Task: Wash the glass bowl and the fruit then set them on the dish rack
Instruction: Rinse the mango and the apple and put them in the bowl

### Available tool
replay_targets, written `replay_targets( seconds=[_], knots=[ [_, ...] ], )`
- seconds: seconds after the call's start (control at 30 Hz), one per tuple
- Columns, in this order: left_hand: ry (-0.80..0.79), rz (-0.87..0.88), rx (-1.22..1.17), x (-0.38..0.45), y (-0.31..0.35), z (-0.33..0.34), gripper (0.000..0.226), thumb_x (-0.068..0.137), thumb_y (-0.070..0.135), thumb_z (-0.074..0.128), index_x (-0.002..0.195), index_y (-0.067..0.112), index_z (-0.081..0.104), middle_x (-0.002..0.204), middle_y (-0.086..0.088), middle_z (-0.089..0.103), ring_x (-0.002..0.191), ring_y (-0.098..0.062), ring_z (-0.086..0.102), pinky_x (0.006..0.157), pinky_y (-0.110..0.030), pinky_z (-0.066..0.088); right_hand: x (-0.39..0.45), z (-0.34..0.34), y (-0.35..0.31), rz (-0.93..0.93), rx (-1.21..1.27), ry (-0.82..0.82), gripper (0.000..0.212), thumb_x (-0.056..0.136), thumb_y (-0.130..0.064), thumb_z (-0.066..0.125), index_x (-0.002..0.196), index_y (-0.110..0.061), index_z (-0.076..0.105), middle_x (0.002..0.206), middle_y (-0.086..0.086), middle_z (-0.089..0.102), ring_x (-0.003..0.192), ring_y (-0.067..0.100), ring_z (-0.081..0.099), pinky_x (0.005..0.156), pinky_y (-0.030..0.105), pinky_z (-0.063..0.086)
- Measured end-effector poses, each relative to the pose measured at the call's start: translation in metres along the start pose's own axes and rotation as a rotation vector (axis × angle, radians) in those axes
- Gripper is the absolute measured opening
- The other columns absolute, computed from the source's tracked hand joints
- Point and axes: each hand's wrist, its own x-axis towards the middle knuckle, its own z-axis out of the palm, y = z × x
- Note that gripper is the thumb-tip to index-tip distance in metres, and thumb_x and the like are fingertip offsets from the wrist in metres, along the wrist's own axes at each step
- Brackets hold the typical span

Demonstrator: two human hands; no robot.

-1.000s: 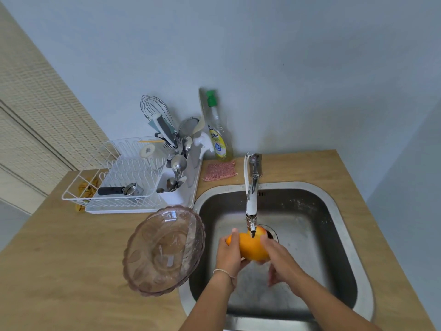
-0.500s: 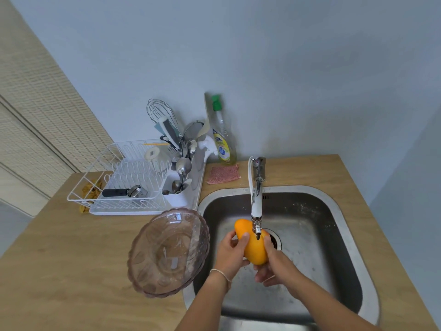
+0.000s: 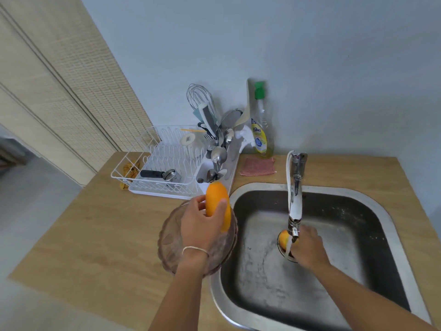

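Observation:
My left hand [image 3: 200, 225] grips an orange-yellow mango [image 3: 218, 204] and holds it above the pinkish glass bowl [image 3: 171, 242], which rests on the wooden counter at the sink's left rim. Beyond them stands the white dish rack [image 3: 164, 163]. My right hand [image 3: 307, 247] is down in the steel sink [image 3: 372, 211], closed around a second orange fruit [image 3: 284, 238] under the tap spout [image 3: 294, 206], where water runs. Most of that fruit is hidden by my fingers and the spout.
The rack holds a black-handled tool [image 3: 157, 174] and a cutlery caddy with spoons [image 3: 218, 156] and a whisk [image 3: 199, 96]. A green-capped dish soap bottle [image 3: 260, 130] and a pink cloth [image 3: 257, 166] sit behind the sink. A slatted screen [image 3: 59, 91] stands at the left.
My left hand has carried the mango from under the tap leftward to above the glass bowl. My right hand stayed in the sink and now holds a second fruit under the water.

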Motion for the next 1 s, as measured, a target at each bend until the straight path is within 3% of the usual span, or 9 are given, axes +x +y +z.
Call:
replay_targets(
  seconds=[0.1, 0.27, 0.4, 0.47, 0.53, 0.63, 0.77, 0.87, 1.0],
  knots=[
    [0.019, -0.030, 0.265, 0.016, -0.031, -0.007, 0.049, 0.076, 0.051, 0.073, 0.114, 0.022, 0.063, 0.105, 0.002, 0.068, 0.097, -0.022, 0.065, 0.080, -0.031, 0.048, 0.011, 0.007, 0.007, -0.054, -0.107, -0.152, 0.074, 0.085, -0.020, 0.071, 0.149, -0.018, 0.034, 0.148, 0.011, 0.037, 0.125, 0.034, 0.049, 0.100, 0.043, 0.048],
    [-0.110, -0.087, 0.560, 0.017, -0.077, 0.009, 0.061, 0.074, 0.062, 0.064, 0.121, 0.024, 0.055, 0.116, -0.007, 0.066, 0.105, -0.030, 0.061, 0.091, -0.044, 0.050, 0.011, 0.015, 0.021, 0.000, -0.179, -0.114, 0.070, 0.084, -0.036, 0.071, 0.146, -0.028, 0.037, 0.131, 0.011, 0.031, 0.111, 0.033, 0.051, 0.096, 0.041, 0.050],
    [0.115, 0.129, 0.520, -0.005, -0.058, 0.022, 0.052, 0.078, 0.046, 0.072, 0.120, 0.019, 0.058, 0.116, -0.013, 0.058, 0.109, -0.034, 0.052, 0.097, -0.045, 0.042, 0.012, 0.012, 0.030, 0.022, 0.199, -0.199, 0.063, 0.078, -0.030, 0.072, 0.136, -0.024, 0.049, 0.135, 0.010, 0.041, 0.113, 0.032, 0.059, 0.092, 0.034, 0.049],
    [0.129, 0.390, 0.285, -0.032, -0.033, 0.032, 0.033, 0.081, 0.028, 0.073, 0.111, 0.019, 0.061, 0.109, -0.006, 0.057, 0.103, -0.024, 0.051, 0.093, -0.036, 0.043, -0.002, 0.003, 0.023, 0.067, 0.547, -0.176, 0.046, 0.082, -0.032, 0.070, 0.126, -0.024, 0.059, 0.115, 0.009, 0.066, 0.089, 0.024, 0.069, 0.072, 0.034, 0.056],
    [-0.034, 0.525, 0.143, -0.059, -0.018, 0.051, 0.026, 0.083, 0.022, 0.068, 0.108, 0.020, 0.061, 0.105, 0.002, 0.056, 0.098, -0.014, 0.052, 0.088, -0.028, 0.045, -0.018, -0.005, 0.014, 0.145, 0.836, -0.236, 0.030, 0.094, -0.034, 0.064, 0.122, -0.025, 0.061, 0.092, 0.014, 0.072, 0.061, 0.023, 0.064, 0.056, 0.033, 0.050],
    [-0.374, 0.245, 0.018, -0.080, -0.024, 0.090, 0.044, 0.086, 0.022, 0.066, 0.128, 0.025, 0.052, 0.122, 0.006, 0.051, 0.114, -0.010, 0.052, 0.100, -0.030, 0.046, -0.041, -0.015, 0.007, 0.151, 1.033, -0.369, 0.031, 0.098, -0.050, 0.054, 0.123, -0.033, 0.058, 0.098, 0.021, 0.067, 0.061, 0.026, 0.062, 0.057, 0.034, 0.051],
    [-0.693, -0.041, -0.070, -0.085, -0.037, 0.120, 0.054, 0.090, 0.021, 0.064, 0.136, 0.036, 0.041, 0.131, 0.004, 0.051, 0.115, -0.013, 0.056, 0.099, -0.037, 0.052, -0.062, -0.023, 0.006, 0.222, 1.151, -0.385, 0.060, 0.099, -0.061, 0.039, 0.118, -0.007, 0.059, 0.082, 0.020, 0.070, 0.055, 0.026, 0.058, 0.057, 0.036, 0.053],
    [-0.703, -0.104, -0.209, -0.088, -0.038, 0.126, 0.043, 0.093, 0.028, 0.065, 0.131, 0.035, 0.046, 0.128, 0.000, 0.052, 0.108, -0.016, 0.059, 0.087, -0.039, 0.060, -0.073, -0.027, 0.011, 0.213, 1.050, -0.353, 0.069, 0.098, -0.066, 0.032, 0.116, -0.005, 0.060, 0.088, 0.021, 0.076, 0.063, 0.026, 0.063, 0.060, 0.037, 0.056],
    [-0.636, -0.209, -0.293, -0.090, -0.036, 0.129, 0.029, 0.093, 0.041, 0.062, 0.119, 0.032, 0.055, 0.119, -0.006, 0.064, 0.099, -0.023, 0.068, 0.076, -0.035, 0.062, -0.077, -0.030, 0.014, 0.053, 0.923, -0.194, 0.041, 0.096, -0.056, 0.050, 0.129, -0.033, 0.054, 0.120, 0.007, 0.064, 0.095, 0.024, 0.069, 0.078, 0.041, 0.064]
  ],
)
